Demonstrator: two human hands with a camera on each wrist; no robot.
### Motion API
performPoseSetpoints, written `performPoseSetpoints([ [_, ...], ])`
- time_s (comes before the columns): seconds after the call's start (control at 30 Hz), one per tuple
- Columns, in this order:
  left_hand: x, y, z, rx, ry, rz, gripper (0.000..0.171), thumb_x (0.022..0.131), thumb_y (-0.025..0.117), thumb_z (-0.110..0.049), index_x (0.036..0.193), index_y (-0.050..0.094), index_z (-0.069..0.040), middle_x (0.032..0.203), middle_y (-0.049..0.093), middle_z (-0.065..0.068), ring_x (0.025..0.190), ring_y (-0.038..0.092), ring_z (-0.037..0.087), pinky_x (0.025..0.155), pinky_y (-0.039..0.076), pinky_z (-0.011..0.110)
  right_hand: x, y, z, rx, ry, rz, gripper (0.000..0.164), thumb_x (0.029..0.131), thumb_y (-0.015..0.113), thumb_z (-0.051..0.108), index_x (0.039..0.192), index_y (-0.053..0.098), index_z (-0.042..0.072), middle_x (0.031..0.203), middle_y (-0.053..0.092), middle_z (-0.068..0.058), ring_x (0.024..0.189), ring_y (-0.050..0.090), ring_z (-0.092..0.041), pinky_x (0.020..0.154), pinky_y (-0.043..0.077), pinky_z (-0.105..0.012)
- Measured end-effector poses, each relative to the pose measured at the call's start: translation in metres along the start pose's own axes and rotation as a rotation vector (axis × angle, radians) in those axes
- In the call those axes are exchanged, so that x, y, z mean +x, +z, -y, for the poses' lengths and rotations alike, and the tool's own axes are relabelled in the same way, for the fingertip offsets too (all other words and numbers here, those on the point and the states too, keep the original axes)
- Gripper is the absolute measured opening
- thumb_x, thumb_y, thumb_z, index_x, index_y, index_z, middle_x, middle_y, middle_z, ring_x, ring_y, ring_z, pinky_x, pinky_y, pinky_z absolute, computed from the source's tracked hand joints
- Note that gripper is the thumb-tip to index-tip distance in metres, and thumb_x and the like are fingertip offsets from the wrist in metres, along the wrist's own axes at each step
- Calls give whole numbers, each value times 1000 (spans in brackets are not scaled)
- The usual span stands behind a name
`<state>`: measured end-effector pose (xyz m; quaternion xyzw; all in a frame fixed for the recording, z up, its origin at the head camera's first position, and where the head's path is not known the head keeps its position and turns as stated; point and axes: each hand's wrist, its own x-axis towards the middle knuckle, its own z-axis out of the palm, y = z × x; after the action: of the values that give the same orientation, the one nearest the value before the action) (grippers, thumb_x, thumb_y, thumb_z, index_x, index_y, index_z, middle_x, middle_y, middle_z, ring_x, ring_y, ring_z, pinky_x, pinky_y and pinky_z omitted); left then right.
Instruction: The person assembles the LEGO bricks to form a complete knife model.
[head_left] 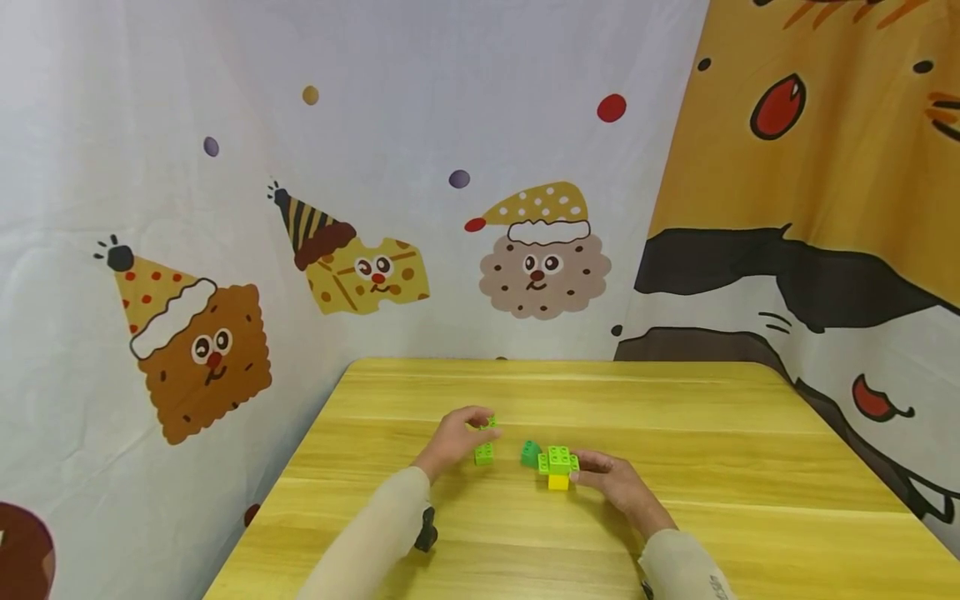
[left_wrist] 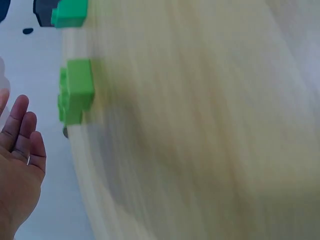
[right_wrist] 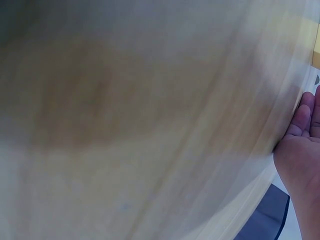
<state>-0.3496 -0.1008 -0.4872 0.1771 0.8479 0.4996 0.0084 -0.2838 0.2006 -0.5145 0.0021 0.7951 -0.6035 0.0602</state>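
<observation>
My left hand (head_left: 452, 439) is at the left of the bricks, its fingers loosely spread in the left wrist view. Two lime-green toy bricks are beside it: the nearer one (head_left: 483, 454) shows its studs, and the farther one (head_left: 486, 423) is partly hidden behind finger and thumb. My right hand (head_left: 611, 481) pinches the right end of a small brick build (head_left: 558, 460), lime-green above and yellow below. Just left of that build stands a darker green brick (head_left: 530, 453). In the right wrist view only part of the right hand (right_wrist: 305, 135) shows, and the build is out of sight.
The bricks are on a wood-grain table (head_left: 675, 417), whose far edge meets a cloth backdrop (head_left: 420, 100) printed with cartoon food. A dark device (head_left: 426, 531) is worn at the left wrist.
</observation>
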Motion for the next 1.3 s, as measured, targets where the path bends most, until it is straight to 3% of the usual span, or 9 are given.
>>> performPoseSetpoints([
  [0.27, -7, -12, 15, 54, -55, 26, 46, 92, 73, -30, 130, 64, -6, 122, 62, 12, 113, 53, 29, 93, 45, 50, 0, 0, -1, -9, -11, 9, 51, 87, 78, 26, 131, 64, 4, 126, 64, -12, 117, 58, -30, 101, 41, -53],
  [0.43, -11, -16, 22, 32, -89, 52, 49, 91, 74, -29, 133, 61, -5, 125, 60, 15, 115, 53, 31, 96, 44, 51, 1, -1, -1, -6, -12, 9, 51, 87, 78, 25, 131, 64, 5, 126, 65, -12, 117, 58, -30, 101, 41, -53],
  [0.8, -15, -14, 40, 29, -82, 97, 49, 90, 76, -28, 130, 62, -3, 121, 61, 12, 111, 55, 28, 95, 45, 48, 0, -1, -7, -7, 11, 0, 54, 84, 80, 27, 131, 64, 6, 128, 64, -13, 119, 57, -32, 101, 40, -56],
  [1.3, -18, -9, 39, 43, -86, 99, 47, 88, 78, -26, 127, 64, -3, 121, 61, 11, 111, 55, 29, 95, 45, 50, 1, 0, -3, 1, 2, 9, 52, 85, 79, 24, 131, 64, 4, 126, 64, -13, 116, 58, -31, 100, 42, -54],
])
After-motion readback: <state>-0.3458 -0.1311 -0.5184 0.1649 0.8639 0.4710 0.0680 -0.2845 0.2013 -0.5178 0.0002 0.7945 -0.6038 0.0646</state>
